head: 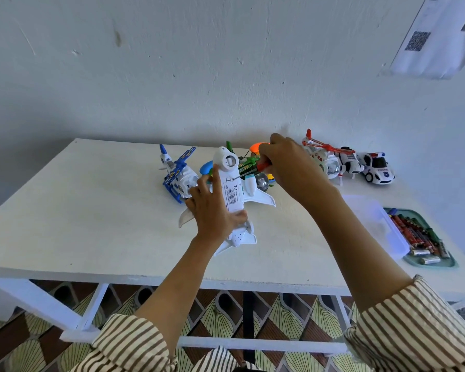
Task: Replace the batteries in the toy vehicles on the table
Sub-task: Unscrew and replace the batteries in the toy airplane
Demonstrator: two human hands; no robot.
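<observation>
L hand (212,210) grips white toy plane (232,194) belly-up over mid-bench (91,210), R hand (290,162) clenches red-handled screwdriver (262,165) w/ tip on its underside, blue helicopter (176,174) just left, green toy (249,163) crowding behind, red-white helicopter (322,157) & police car (377,167) far right, batteries (419,234) in tray (438,265) near right.

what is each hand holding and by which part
Left hand grips the upturned white toy plane round its fuselage. Right hand grips a screwdriver by its red handle.
</observation>
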